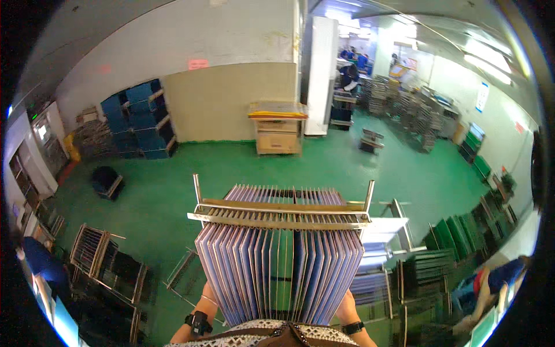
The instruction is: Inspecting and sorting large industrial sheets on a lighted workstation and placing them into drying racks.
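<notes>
Close in front of my body is a metal rack [283, 220] with several thin blue-purple panels [231, 272] standing on edge in its slots. A slotted bar crosses the top, and a short metal post rises at each end. My left hand [206, 299] is at the rack's lower left side, a dark band on its wrist. At the lower right side my right hand [347, 309] holds the rack too, also with a dark wristband. The panels hide the fingers of both hands, which are closed about the rack's sides.
Green floor [219, 165] stretches ahead. A cardboard box [278, 141] stands by the wall, with stacked blue crates [139, 118] to its left. Metal racks [92, 254] are at left; green panels [457, 237] in racks at right. A person [491, 283] is at the right edge.
</notes>
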`<state>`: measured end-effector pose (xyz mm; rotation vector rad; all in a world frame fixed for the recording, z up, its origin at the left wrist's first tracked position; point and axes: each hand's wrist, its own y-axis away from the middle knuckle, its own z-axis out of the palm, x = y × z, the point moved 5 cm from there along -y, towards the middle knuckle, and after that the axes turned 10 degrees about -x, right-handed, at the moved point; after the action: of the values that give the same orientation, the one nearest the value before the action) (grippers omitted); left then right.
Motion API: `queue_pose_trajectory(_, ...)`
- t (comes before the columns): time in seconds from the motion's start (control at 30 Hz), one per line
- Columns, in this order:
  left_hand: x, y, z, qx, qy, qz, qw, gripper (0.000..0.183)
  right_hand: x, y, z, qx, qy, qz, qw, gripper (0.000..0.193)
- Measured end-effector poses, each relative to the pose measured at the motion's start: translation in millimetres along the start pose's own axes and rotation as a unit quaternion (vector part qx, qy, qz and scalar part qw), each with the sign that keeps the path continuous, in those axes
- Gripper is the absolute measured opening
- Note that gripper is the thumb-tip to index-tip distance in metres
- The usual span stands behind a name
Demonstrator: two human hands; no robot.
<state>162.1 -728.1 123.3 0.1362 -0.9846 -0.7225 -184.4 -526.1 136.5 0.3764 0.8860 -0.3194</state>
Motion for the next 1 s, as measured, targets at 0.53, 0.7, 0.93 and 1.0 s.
queue_pose_trajectory(0.53, -32.4, -189.2, 21.9, -0.022, -0.065, 0.013, 0.998, 0.047, 31.6, -199.5, -76.6, -0.073, 0.12, -0.023, 0.99, 0.029)
queue_pose_trajectory(0.7, -15.0, -293.1, 49.8, -0.03, -0.075, 0.019, 0.997, 0.048, 24.6, -300.7, -107.8, -0.086, 0.122, -0.053, 0.987, 0.03)
queue_pose_trajectory(0.93, 50.7, -400.0, 104.2, -0.031, -0.097, 0.011, 0.995, 0.048, -4.0, -402.8, -104.3, -0.053, 0.087, -0.064, 0.993, 0.027)
queue_pose_trajectory(1.0, 65.6, -444.5, 119.9, -0.041, -0.099, 0.012, 0.994, 0.048, -18.4, -442.9, -105.3, -0.043, 0.081, -0.066, 0.994, 0.026)
